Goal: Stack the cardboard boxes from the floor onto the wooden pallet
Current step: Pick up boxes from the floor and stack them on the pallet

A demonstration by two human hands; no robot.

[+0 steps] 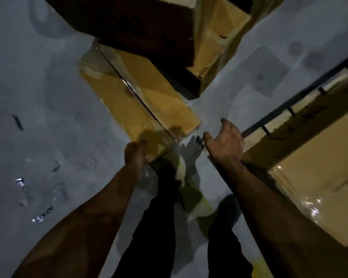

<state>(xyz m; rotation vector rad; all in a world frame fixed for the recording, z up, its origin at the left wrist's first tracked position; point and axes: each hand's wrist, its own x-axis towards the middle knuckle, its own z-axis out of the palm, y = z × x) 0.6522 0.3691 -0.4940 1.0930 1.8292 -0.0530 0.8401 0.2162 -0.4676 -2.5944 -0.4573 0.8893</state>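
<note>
Head view, dim light, looking down at a grey floor. The left hand grips the near corner of a long taped cardboard box, its fingers curled against the corner edge; how far they wrap underneath cannot be told. The right hand is free, palm turned inward, fingers spread and only slightly bent, holding nothing and close beside the same box end without touching it. Three cardboard boxes are visible: the long box lying on the floor at centre; a second, darker box beyond it, overlapping its far end; and a third box at right. A slatted pallet edge shows just beyond the third box. Both legs in dark trousers stand below the arms.
</note>
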